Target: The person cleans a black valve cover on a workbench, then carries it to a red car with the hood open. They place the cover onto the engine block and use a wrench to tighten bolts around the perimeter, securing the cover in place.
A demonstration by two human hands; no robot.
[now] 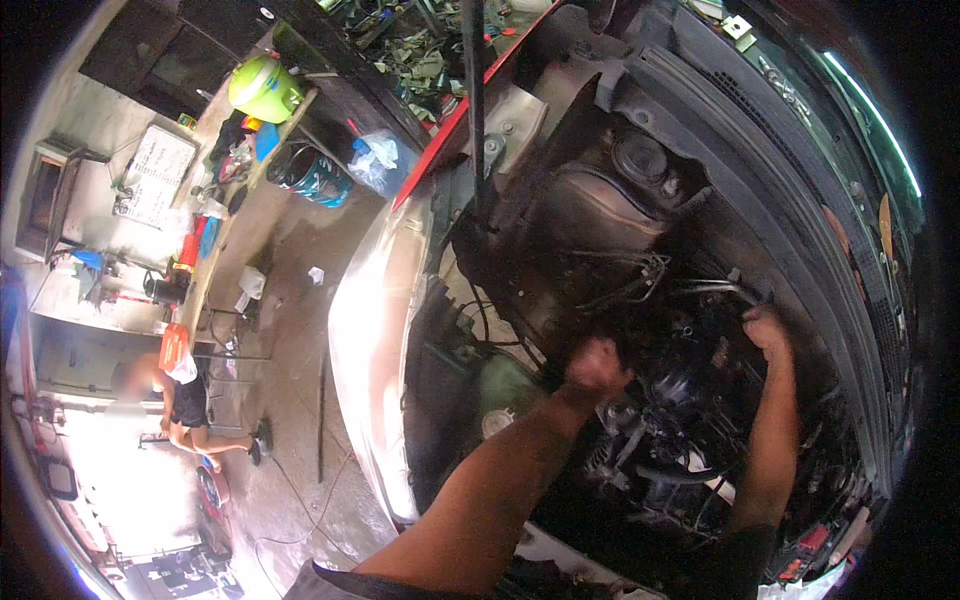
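We are in a messy garage with a wet-looking gray floor (300, 390). A big car with a red edge (437, 148) fills the right side, and its front is open, so we look down into the dark engine bay (610, 200). On the left runs a long workbench (252, 190) with lots of stuff on it. A person (188, 400) in dark shorts is far off, near the low end of the bench. The black, greasy engine (680, 385) sits in the bay, right by our two hands. The car's shiny headlight (375, 300) is to the left of it. A round lime-green jug (265, 90) sits on the bench, and a dark and blue pail (325, 180) stands on the floor beside it. Our left hand (598, 368) is at the left side of the engine, but it is blurry, so we cannot tell how open it is or if it has hold of anything. Our right hand (768, 330) has its fingers curled in, just beside the end of a silver metal bar (735, 287). We cannot tell if it holds that bar.
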